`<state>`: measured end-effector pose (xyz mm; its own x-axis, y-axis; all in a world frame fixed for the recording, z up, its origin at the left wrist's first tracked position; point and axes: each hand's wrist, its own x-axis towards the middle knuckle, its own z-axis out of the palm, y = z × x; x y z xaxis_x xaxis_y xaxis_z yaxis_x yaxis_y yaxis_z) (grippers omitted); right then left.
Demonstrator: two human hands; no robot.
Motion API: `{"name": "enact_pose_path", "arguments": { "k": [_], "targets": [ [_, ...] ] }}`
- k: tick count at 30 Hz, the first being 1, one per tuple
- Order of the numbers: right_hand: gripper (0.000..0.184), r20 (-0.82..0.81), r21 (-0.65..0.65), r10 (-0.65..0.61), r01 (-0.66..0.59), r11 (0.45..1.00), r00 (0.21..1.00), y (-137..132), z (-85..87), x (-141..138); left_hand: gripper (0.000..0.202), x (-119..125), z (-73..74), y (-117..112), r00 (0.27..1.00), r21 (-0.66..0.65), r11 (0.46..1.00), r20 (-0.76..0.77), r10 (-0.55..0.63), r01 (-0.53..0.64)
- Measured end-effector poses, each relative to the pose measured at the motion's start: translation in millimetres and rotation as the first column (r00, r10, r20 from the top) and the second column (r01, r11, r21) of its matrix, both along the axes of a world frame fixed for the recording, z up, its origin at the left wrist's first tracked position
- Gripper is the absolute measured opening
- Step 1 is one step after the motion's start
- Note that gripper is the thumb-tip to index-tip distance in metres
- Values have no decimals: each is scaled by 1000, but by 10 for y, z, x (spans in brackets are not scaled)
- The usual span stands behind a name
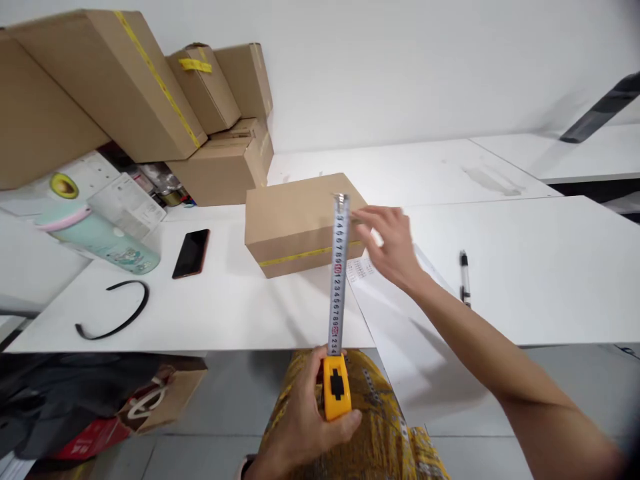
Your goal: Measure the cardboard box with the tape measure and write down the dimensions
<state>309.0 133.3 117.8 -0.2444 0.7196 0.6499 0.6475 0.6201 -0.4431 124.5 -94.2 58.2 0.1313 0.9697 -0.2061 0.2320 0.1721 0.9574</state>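
A yellow tape measure (337,387) lies in my left hand (313,420), whose fingers and thumb are wrapped round its case. Its silver blade (338,280) extends forward over the table edge, its metal hook end up in front of a closed cardboard box (295,213) with a yellow tape strip along its side. Close to the right of the blade's far end is my right hand (387,240), thumb and fingers apart. Whether its fingertips touch the blade cannot be made out. Beneath that hand lies a printed white paper sheet (415,347), hanging over the table's front edge.
More cardboard boxes (220,167) are stacked at the back left. A mint-green tumbler (105,240), a phone (191,253) and a black curved band (143,303) lie on the left. A pen (465,277) lies right of the paper. Below left stands a paper bag (173,397).
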Motion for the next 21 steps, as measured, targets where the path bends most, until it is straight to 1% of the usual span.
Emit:
{"name": "enact_pose_path", "arguments": {
  "k": [1,2,3,4,5,6,8,9,11,13,15,17,18,20,21],
  "targets": [
    [50,-148,-67,8,-18,998,989,-116,17,117,64,18,9,-23,998,16,999,-47,-42,43],
    [53,-279,-159,30,-77,984,960,-248,38,242,63,38,22,-43,991,19,996,-96,-90,92],
    [57,-387,-244,54,-159,957,921,-391,59,368,63,60,39,-61,979,5,989,-143,-145,147],
    [57,-472,-308,51,-219,926,880,-537,75,488,63,83,55,-75,960,-23,978,-189,-206,205],
    [53,-537,-348,29,-253,903,843,-679,84,597,62,106,69,-87,936,-60,962,-224,-272,265],
    [46,-594,-367,0,-271,890,804,-812,84,694,62,128,78,-99,909,-97,941,-243,-338,323],
    [34,-677,-374,-57,-276,886,734,-1040,57,845,63,164,72,-125,863,-139,898,-247,-440,418],
    [35,-709,-367,-74,-276,888,702,-1136,30,897,64,176,56,-143,853,-144,885,-239,-465,442],
    [37,-741,-349,-79,-281,894,666,-1310,-45,946,76,189,7,-187,861,-137,885,-208,-465,445],
    [34,-720,-353,-54,-299,887,691,-1486,-147,902,94,196,-51,-239,895,-138,911,-177,-410,389],
    [32,-658,-385,11,-349,854,753,-1678,-268,763,108,211,-98,-286,932,-136,942,-157,-325,306],
    [33,-575,-417,100,-396,818,812,-1864,-394,578,114,235,-127,-319,959,-79,970,-148,-241,231],
    [30,-515,-420,148,-399,815,844,-1939,-451,497,115,244,-134,-327,967,-27,979,-147,-206,204],
    [28,-382,-383,224,-374,845,897,-2007,-537,424,113,239,-138,-322,976,95,983,-164,-141,158],
    [28,-317,-361,220,-332,871,923,-1986,-561,452,111,215,-135,-305,978,150,980,-182,-100,128]
  ]
}}
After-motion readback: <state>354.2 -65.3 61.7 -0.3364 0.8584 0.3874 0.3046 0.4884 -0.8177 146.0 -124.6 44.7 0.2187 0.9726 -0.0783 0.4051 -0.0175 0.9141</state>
